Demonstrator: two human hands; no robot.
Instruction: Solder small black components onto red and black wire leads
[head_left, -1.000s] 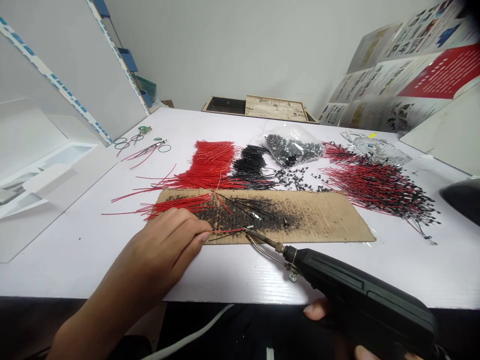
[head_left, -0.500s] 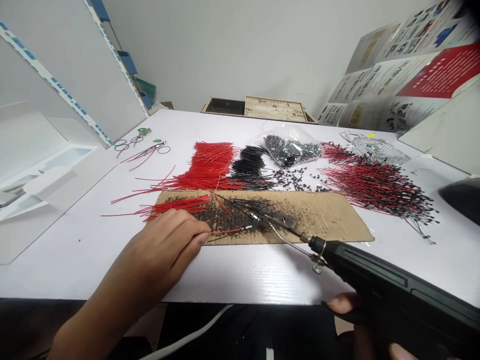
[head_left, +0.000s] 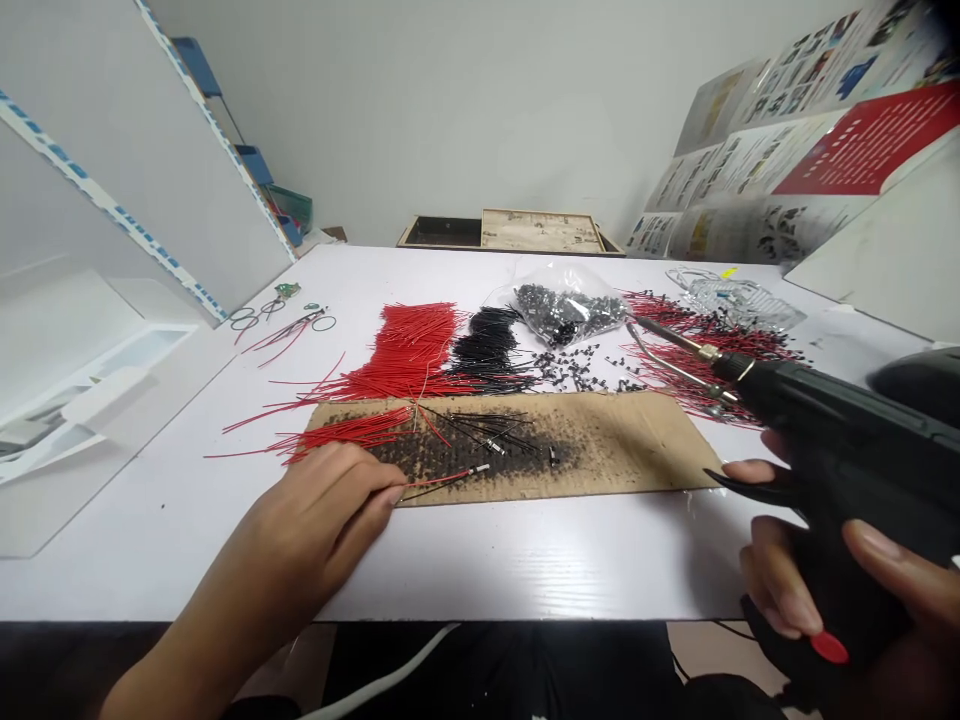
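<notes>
Between its thumb and fingers, my left hand (head_left: 300,540) pinches a red wire (head_left: 439,481) over the cardboard strip (head_left: 630,440). At the wire's far end is a small white-and-black connector (head_left: 478,469), with a black wire running close below it. My right hand (head_left: 784,585) is wrapped around the handle of a black soldering gun (head_left: 840,410), its metal tip and thin feed tube raised in front of the finished-looking red-and-black wire pile (head_left: 675,365). Two more small connectors lie on the scorched cardboard, near several black wires (head_left: 495,428).
Beyond the cardboard are a red wire stack (head_left: 412,345), a black wire bundle (head_left: 486,350) and loose small connectors (head_left: 574,370). A clear bag of connectors (head_left: 570,308) sits behind them. Scissors (head_left: 259,312) lie at the left, and a wooden box (head_left: 540,230) is beyond the table's back edge.
My right hand has lifted the soldering gun up and to the right, away from the connectors on the cardboard. My left hand keeps its pinch on the red wire. The view has shifted slightly.
</notes>
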